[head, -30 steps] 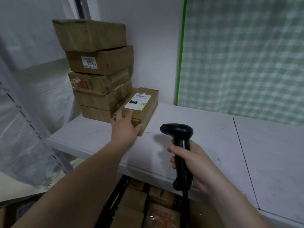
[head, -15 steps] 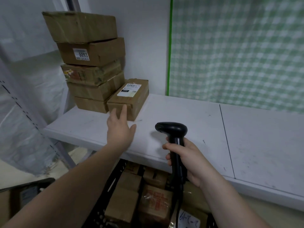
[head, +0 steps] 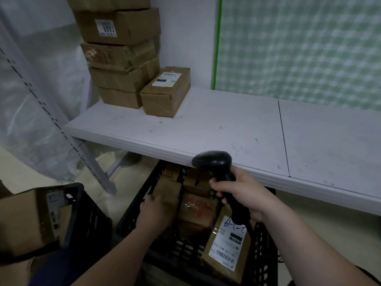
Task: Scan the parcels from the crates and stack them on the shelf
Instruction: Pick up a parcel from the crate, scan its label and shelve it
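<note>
Left hand: my left hand (head: 153, 213) is down in the crate (head: 181, 252), lying on a brown parcel (head: 168, 188). The fingers reach over its far edge; whether they have closed on it I cannot tell.
Right hand: my right hand (head: 245, 195) has its fingers wrapped round the scanner (head: 212, 161) handle, with the head up beside the shelf (head: 226, 129) edge.
Task items: several parcels are packed close together in the crate below the shelf. A stack (head: 121, 79) stands at the shelf's left end, with a single parcel (head: 165, 96) touching its base.
Risk, lift: this would be a one-handed pull from a tight pack. The parcel could jam against its neighbours or slip from my fingers.
Risk, scanner: the head sits near the shelf lip, so a careless raise could knock it.
Risk, stack: it is tall and its edges are uneven. In my judgement, a hard placement could topple it.
Risk, scan: no label shows on the parcel under my hand, so it may need turning.
Writing, stack: one label (head: 107, 28) reads "8093".
Writing, crate: the labelled parcel (head: 224, 252) shows "A03-210", a barcode and handwritten blue figures that I cannot read with certainty.
Writing, single parcel: it carries a white label too small to read.
</note>
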### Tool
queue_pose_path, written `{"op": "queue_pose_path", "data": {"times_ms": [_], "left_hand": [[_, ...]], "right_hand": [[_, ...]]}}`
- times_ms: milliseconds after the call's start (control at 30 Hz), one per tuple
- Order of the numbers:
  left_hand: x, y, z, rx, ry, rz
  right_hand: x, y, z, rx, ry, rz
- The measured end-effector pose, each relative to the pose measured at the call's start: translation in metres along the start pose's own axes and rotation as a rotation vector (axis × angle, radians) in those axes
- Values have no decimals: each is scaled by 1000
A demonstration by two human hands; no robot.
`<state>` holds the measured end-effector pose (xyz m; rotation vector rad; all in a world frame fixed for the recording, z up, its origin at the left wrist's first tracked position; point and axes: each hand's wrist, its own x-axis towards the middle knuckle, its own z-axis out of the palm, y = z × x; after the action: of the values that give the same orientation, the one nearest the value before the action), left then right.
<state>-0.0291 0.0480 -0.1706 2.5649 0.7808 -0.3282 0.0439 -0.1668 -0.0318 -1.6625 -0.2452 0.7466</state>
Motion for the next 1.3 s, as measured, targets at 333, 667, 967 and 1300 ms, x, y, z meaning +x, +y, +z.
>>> {"op": "queue_pose_path", "data": {"times_ms": [333,667,967,1300], "left_hand": [[-3,-21,37,82,-82,-211],[-25,-12,-31,-297,294,-133],[-77,-6,-127,-840,470,-68],[-97,1,-183,-1422,494,111]], "right_hand": [[5,15,2,-286,-107,56],[6,5,4,-167,-93,32],[-11,-13,15,-94,-38,-7],[-19,-28,-1,236,302,-124]]}}
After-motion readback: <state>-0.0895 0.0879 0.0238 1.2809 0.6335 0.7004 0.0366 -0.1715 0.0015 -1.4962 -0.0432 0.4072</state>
